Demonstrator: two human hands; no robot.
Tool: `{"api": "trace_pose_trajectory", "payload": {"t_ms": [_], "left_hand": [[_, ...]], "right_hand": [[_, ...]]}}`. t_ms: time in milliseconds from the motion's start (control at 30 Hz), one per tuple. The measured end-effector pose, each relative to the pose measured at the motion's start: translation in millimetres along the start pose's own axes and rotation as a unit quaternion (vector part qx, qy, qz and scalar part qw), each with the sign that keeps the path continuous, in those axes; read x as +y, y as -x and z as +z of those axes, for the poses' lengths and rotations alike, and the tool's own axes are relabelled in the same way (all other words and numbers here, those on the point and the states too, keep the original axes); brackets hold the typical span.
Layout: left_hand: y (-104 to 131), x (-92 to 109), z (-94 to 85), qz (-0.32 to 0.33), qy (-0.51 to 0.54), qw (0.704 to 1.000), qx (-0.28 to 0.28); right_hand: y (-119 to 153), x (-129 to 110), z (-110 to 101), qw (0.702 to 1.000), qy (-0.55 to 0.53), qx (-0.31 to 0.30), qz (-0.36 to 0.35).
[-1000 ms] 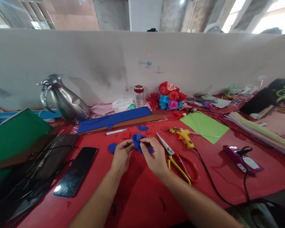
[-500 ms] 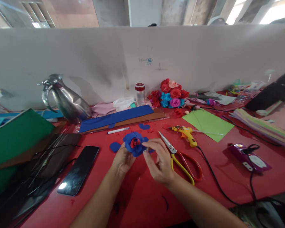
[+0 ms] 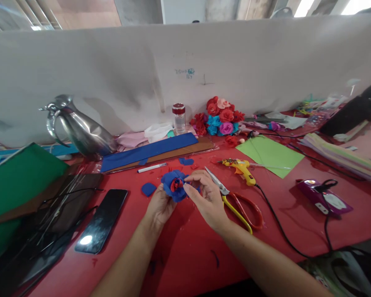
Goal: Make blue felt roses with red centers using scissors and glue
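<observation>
A blue craft flower with a red and dark centre is held up above the red table. My left hand is closed around its underside, where a stem, if there is one, stays hidden. At the flower's right edge, my right hand pinches a blue petal between thumb and forefinger. Loose blue petal pieces lie on the table: one left of the flower, others behind it. Scissors with one yellow and one red handle rest just right of my right hand.
A yellow glue gun lies beyond the scissors, its cord trailing to the right. A phone is at left. Behind are a white pen, blue strip, steel jug, lidded jar, paper flowers and green sheet.
The view has shifted slightly. My right thumb and forefinger have moved a little up and left over the flower's right edge. My left hand keeps its hold on the flower.
</observation>
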State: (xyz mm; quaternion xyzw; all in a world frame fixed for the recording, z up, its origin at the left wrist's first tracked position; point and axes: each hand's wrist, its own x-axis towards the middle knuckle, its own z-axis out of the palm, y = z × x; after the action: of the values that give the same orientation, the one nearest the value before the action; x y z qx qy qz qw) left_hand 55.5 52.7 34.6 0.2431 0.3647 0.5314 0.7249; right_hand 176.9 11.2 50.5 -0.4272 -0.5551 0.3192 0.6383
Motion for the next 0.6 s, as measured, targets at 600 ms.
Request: {"api": "trace_pose_trajectory", "payload": {"t_ms": [600], "left_hand": [[3.3, -3.3, -2.3, 0.031, 0.019, 0.999, -0.024]], "right_hand": [[-6.1, -1.0, -1.5, 0.993, -0.065, -0.011, 0.097]]}}
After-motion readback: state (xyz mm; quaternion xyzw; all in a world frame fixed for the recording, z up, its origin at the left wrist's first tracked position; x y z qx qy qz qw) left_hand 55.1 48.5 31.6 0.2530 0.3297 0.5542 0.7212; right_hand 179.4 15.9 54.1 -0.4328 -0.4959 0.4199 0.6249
